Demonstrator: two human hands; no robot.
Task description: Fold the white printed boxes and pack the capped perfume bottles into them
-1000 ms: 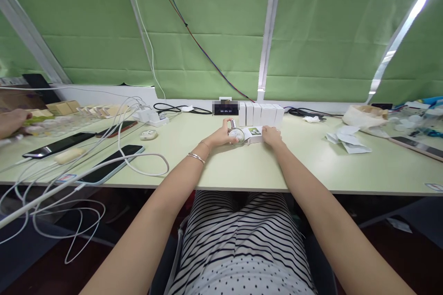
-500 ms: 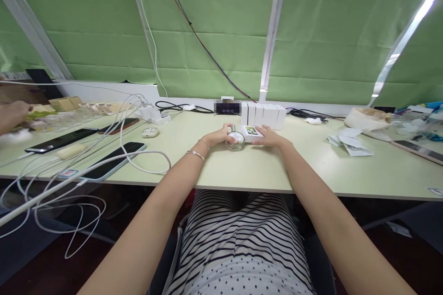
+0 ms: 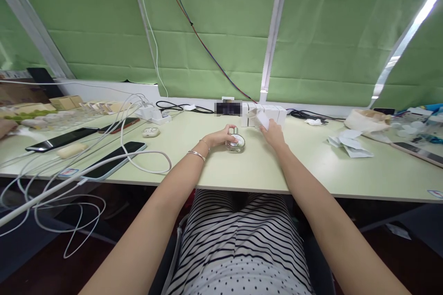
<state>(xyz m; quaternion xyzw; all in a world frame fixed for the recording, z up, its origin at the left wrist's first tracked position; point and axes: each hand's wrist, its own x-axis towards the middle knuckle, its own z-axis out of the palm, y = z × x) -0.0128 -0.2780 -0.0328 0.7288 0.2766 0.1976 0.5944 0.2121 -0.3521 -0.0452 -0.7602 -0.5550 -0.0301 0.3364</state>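
Observation:
My left hand [image 3: 220, 137] is closed around a round clear glass bottle [image 3: 236, 144] that looks like a perfume bottle, with a pale label on its face and a silvery neck at the top. The bottle rests on the table. My right hand [image 3: 275, 135] grips a small white box [image 3: 262, 120], held tilted just in front of a row of upright white boxes [image 3: 278, 115]. My fingers on the box are partly hidden by it and by the back of the hand.
Phones [image 3: 116, 160] with tangled white cables lie on the left, beside an earphone case [image 3: 151, 132]. White paper packets [image 3: 350, 142] and a cloth bag [image 3: 367, 123] are on the right. Part of another person's hand [image 3: 6, 127] shows at the left edge.
My right hand has lifted the white box from beside the bottle and moved it up and back to the row of boxes, tilting it. My left hand stays on the bottle.

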